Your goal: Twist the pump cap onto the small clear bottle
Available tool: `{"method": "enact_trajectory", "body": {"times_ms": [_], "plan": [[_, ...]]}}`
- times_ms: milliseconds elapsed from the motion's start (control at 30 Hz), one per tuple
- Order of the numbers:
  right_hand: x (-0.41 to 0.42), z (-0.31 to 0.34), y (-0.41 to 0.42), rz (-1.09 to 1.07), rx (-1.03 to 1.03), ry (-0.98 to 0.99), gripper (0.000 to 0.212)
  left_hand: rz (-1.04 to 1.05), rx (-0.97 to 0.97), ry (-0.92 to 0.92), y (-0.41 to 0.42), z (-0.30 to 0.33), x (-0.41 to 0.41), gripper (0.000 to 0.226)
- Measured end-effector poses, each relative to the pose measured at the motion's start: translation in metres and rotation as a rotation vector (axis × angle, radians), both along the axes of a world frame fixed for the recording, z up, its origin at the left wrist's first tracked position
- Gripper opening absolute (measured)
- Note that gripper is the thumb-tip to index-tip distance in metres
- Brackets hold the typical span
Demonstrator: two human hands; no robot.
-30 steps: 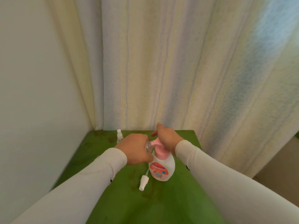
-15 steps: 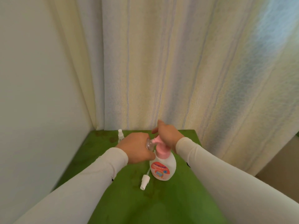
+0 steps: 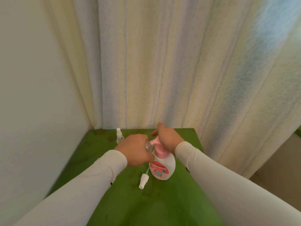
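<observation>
The pump bottle [image 3: 162,167] stands on the table [image 3: 162,206] near its middle. At its seven o'clock, just beside it, a loose spray head [image 3: 143,181] lies flat. At its ten o'clock a small spray bottle [image 3: 119,136] stands well apart, near the far edge. The left hand [image 3: 135,150] sits at the pump's nine o'clock, the right hand [image 3: 167,138] on top of it. The curtain [image 3: 179,62] hangs behind the table, at twelve o'clock.
</observation>
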State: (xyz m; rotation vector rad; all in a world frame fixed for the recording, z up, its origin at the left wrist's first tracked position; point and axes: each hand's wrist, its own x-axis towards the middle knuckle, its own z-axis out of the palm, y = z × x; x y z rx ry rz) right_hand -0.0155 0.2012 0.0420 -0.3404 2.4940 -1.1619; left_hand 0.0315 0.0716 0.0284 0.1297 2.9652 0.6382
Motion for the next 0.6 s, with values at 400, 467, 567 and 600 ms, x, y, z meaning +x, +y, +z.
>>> {"method": "enact_trajectory", "body": {"times_ms": [400,467,567,600], "plan": [[0.002,0.005,-0.001,-0.045,-0.054,-0.056,0.033,0.006,0.001,0.006,0.0,0.002,0.002,0.024],[0.005,-0.001,0.0,-0.03,0.018,-0.019,0.032,0.011,-0.008,-0.008,0.001,-0.004,0.004,0.024],[0.006,0.003,-0.002,-0.017,0.047,-0.012,0.035,-0.013,-0.05,-0.028,0.001,-0.001,0.002,0.025],[0.004,0.004,-0.003,-0.037,0.014,-0.031,0.037,-0.018,-0.054,-0.028,0.0,0.001,0.002,0.025]]}}
